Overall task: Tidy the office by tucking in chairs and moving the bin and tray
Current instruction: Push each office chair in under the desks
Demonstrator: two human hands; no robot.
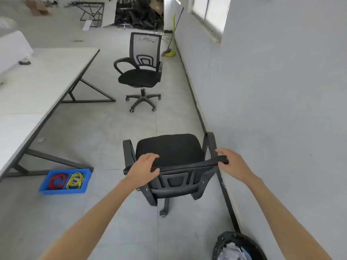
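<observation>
Down at my lower right sits the bin point(237, 246), black-lined and stuffed with what looks like paper or cloth, though it's cut off at the frame edge, so I can't be sure; it stands by the wall, not yet moved. Both hands are on the near chair point(174, 166): my left hand point(143, 170) curls over the left end of the backrest's top rail, my right hand point(232, 164) grips the right end. That chair stands well apart from the desk point(47, 77), close to the wall, so I judge it's not tucked in yet. Beyond it the far chair point(139, 72) stands out in the open floor too. By the desk leg lies the blue tray point(64, 182) of red and yellow cables, untouched. Nearly everything's left to do, I'd say.
</observation>
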